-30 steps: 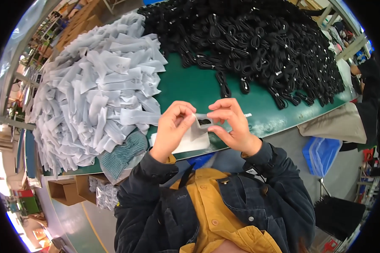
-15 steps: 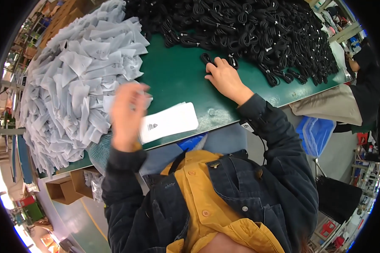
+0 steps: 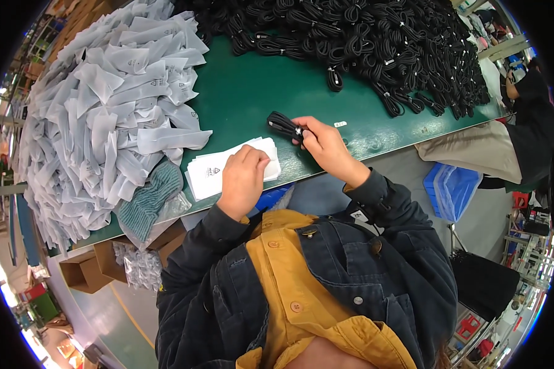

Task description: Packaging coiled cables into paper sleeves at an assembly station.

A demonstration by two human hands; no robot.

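A coiled black cable [image 3: 283, 126] is gripped in my right hand [image 3: 327, 147], pinched near its tie between thumb and fingers, above the table. On the table's near edge lies a stack of flat white bags [image 3: 206, 171], with a small dark printed mark showing. My left hand [image 3: 245, 181] rests on this stack with its fingers curled and pressed together at the top bag; the fingertips are partly hidden. Left of the stack rises a large heap of filled pale bags [image 3: 114, 98]. A heap of coiled black cables [image 3: 375, 37] spreads across the back.
A teal knitted cloth [image 3: 151, 200] hangs over the front edge of the green table [image 3: 240, 92]. A small white label [image 3: 340, 124] lies beyond my right hand. Cardboard boxes [image 3: 86, 273] stand below at left, a blue bin [image 3: 452, 187] at right. Another person [image 3: 526, 117] is at the far right.
My right hand has drawn a coiled cable back from the heap toward me. My left hand has moved from the pale bag heap onto the white stack. One filled bag now lies on that heap's edge.
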